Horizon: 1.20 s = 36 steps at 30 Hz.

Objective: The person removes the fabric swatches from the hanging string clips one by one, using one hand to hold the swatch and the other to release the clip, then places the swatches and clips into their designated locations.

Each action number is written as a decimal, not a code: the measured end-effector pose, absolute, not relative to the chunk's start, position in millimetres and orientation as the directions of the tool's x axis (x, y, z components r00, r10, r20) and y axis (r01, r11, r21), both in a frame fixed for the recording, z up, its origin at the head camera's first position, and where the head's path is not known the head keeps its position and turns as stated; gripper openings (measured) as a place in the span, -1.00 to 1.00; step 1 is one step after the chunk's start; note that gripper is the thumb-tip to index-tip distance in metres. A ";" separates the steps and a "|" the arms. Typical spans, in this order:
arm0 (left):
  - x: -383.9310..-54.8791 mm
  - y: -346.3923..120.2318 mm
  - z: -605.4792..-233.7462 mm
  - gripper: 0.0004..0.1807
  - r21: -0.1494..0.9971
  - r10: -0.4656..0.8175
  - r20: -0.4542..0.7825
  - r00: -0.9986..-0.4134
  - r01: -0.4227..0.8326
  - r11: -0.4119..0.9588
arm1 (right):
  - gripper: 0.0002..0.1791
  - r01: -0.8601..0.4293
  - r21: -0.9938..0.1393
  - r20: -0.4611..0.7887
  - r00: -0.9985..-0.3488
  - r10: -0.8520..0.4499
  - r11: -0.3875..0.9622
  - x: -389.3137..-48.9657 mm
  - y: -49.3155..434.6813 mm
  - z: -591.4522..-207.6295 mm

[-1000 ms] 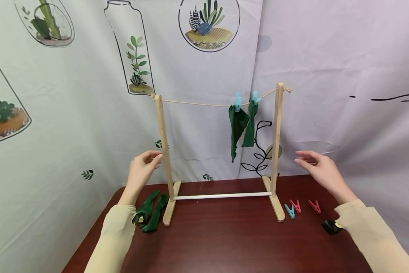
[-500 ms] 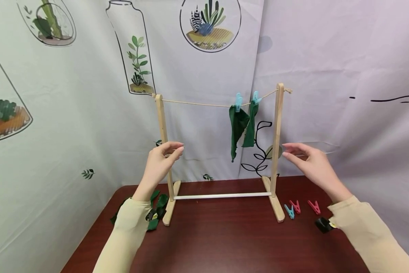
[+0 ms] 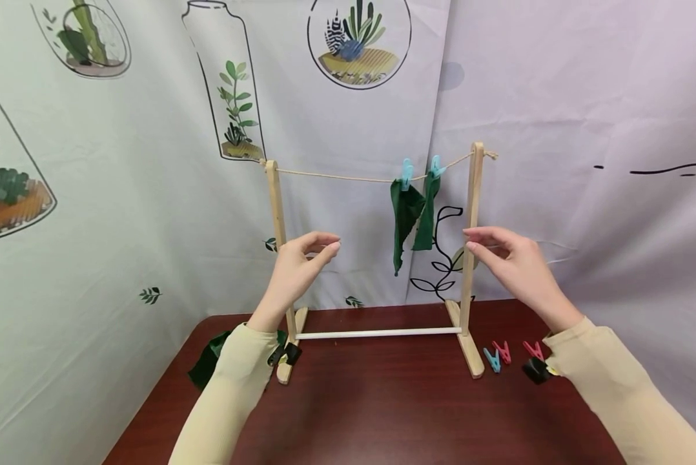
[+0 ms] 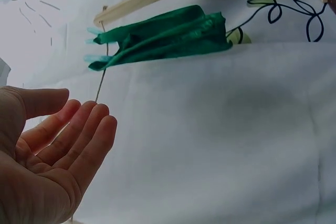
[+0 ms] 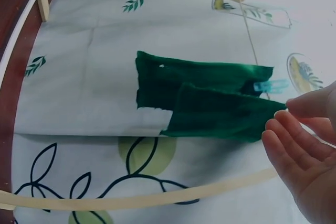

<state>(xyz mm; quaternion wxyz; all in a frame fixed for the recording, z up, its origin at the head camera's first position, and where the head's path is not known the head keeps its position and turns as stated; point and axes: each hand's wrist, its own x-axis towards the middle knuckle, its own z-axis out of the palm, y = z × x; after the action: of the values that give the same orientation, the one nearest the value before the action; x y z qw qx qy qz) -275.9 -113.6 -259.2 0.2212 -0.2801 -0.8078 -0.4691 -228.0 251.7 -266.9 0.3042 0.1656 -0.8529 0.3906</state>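
Note:
My left hand [image 3: 303,268] is raised in front of the left part of a small wooden clothesline stand [image 3: 277,206], fingers relaxed and nothing held. On the other side my right hand [image 3: 513,265] overlaps the right post in the head view, its thumb and fingers loosely bent with a gap between them. Two green cloths hang from the rope [image 3: 336,176]: a wider one [image 3: 406,213] and a narrow one [image 3: 426,219]. A light blue clothespin [image 3: 407,174] clips the first, and another clothespin [image 3: 436,166] the second. In the right wrist view the right fingertips [image 5: 281,116] overlap the nearer cloth's upper end.
More green cloth [image 3: 208,361] lies at the table's left, partly hidden by the left sleeve. Right of the stand lie a blue clothespin [image 3: 492,360], a red clothespin [image 3: 502,352] and another red clothespin [image 3: 532,350]. A white bar [image 3: 377,334] joins the stand's feet. A printed curtain [image 3: 348,129] hangs behind.
Both hands have moved inward and up, the left one rightward past the left post, the right one leftward onto the right post's line of sight. The hanging cloths have stayed put.

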 end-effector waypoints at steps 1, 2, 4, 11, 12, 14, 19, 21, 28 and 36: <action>-276.2 -111.8 -258.3 -0.76 0.631 0.251 0.621 -0.742 0.664 0.401 | -0.71 -0.523 -0.566 0.648 -0.760 -0.048 0.637 -228.5 250.7 -264.5; -276.6 -110.1 -257.4 -0.76 0.628 0.256 0.622 -0.740 0.667 0.400 | -0.71 -0.526 -0.565 0.648 -0.760 -0.052 0.636 -229.0 249.6 -262.2; -277.6 -106.6 -254.7 -0.76 0.622 0.267 0.623 -0.735 0.673 0.400 | -0.70 -0.537 -0.562 0.652 -0.755 -0.063 0.629 -230.4 247.2 -257.2; -281.3 -95.9 -243.6 -0.75 0.608 0.281 0.633 -0.721 0.688 0.396 | -0.69 -0.580 -0.554 0.679 -0.730 -0.080 0.597 -237.4 237.2 -234.0; -282.2 -94.3 -242.5 -0.75 0.606 0.281 0.634 -0.720 0.689 0.398 | -0.70 -0.583 -0.554 0.682 -0.727 -0.077 0.594 -238.5 235.7 -230.3; -284.1 -91.9 -240.8 -0.75 0.603 0.278 0.634 -0.722 0.686 0.407 | -0.69 -0.591 -0.550 0.691 -0.719 -0.076 0.590 -241.0 233.3 -222.9; -290.3 -86.6 -238.3 -0.76 0.605 0.274 0.632 -0.725 0.683 0.409 | -0.68 -0.607 -0.546 0.707 -0.704 -0.072 0.577 -247.0 229.3 -204.9; -293.6 -84.0 -237.7 -0.76 0.607 0.277 0.635 -0.722 0.687 0.400 | -0.67 -0.602 -0.547 0.706 -0.705 -0.065 0.581 -249.3 227.7 -197.4; -305.7 -72.6 -235.3 -0.78 0.617 0.272 0.636 -0.722 0.688 0.382 | -0.63 -0.579 -0.554 0.681 -0.729 -0.075 0.598 -258.7 220.2 -171.9; -317.1 -55.3 -226.1 -0.76 0.601 0.263 0.655 -0.708 0.700 0.386 | -0.57 -0.549 -0.573 0.623 -0.774 -0.112 0.608 -268.8 208.4 -147.5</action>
<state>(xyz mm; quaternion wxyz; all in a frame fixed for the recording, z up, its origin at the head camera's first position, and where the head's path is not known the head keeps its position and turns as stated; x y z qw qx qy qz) -317.1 -55.3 -226.1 0.2345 -0.3015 -0.7986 -0.4651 -268.8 208.4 -147.5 0.2745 0.1938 -0.8535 0.3982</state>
